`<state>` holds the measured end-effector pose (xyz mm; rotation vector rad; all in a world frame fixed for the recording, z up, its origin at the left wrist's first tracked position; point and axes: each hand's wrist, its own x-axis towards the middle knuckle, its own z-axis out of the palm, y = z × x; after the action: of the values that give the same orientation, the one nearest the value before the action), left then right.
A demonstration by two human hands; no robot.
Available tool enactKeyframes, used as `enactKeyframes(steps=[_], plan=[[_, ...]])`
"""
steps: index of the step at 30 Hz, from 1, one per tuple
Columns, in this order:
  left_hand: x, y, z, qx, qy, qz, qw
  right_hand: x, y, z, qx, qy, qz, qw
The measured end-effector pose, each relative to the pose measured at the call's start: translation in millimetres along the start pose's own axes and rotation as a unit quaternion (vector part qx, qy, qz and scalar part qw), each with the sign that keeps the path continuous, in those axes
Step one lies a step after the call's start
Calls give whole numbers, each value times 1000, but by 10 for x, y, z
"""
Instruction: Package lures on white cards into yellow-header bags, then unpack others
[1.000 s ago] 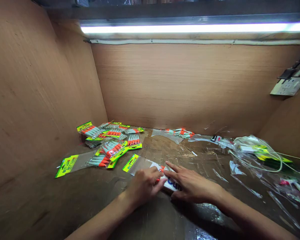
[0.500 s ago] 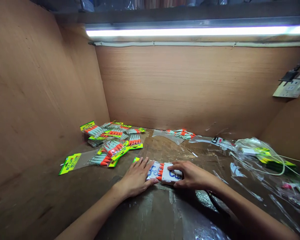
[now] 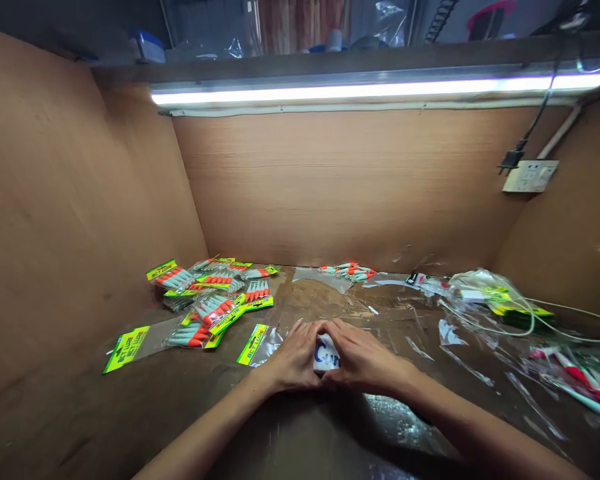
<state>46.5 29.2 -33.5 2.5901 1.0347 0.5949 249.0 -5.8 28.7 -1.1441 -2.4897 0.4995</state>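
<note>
My left hand (image 3: 294, 362) and my right hand (image 3: 361, 360) lie close together on the tabletop, fingertips meeting. Both curl over a small white card with blue lettering (image 3: 326, 355), which shows between them. Under my left hand lies a clear packet with a yellow-green header (image 3: 253, 345). Any orange pieces on the card are hidden by my fingers.
A pile of filled packets of orange-and-white pieces (image 3: 215, 297) lies at the left, with an empty packet (image 3: 127, 348) nearer. Loose orange pieces (image 3: 347, 271) sit by the back wall. Clear bags and white cord (image 3: 500, 303) crowd the right. Wooden walls enclose three sides.
My hands have closed in from either side of the white card until their fingertips meet over it. The camera has tilted up a little.
</note>
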Motion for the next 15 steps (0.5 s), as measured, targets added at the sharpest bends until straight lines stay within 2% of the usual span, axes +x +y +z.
enactKeyframes(steps=[2,4,7,10,12,15], plan=[[42,25,-70,6,21,13,1000,-21,-67,-73,6,53,-26,998],[78,60,-236,-16,47,3,999,-40,-128,-215,12,128,-62,990],[115,98,-584,-137,99,-58,984,-102,-169,-535,4,231,-74,970],[123,72,-835,-274,174,-68,943,-208,-110,-894,-2,292,-53,955],[119,33,-869,-321,212,-60,921,-294,-32,-1113,2,325,-36,945],[117,6,-800,-331,209,-86,916,-437,80,-1385,3,368,-19,929]])
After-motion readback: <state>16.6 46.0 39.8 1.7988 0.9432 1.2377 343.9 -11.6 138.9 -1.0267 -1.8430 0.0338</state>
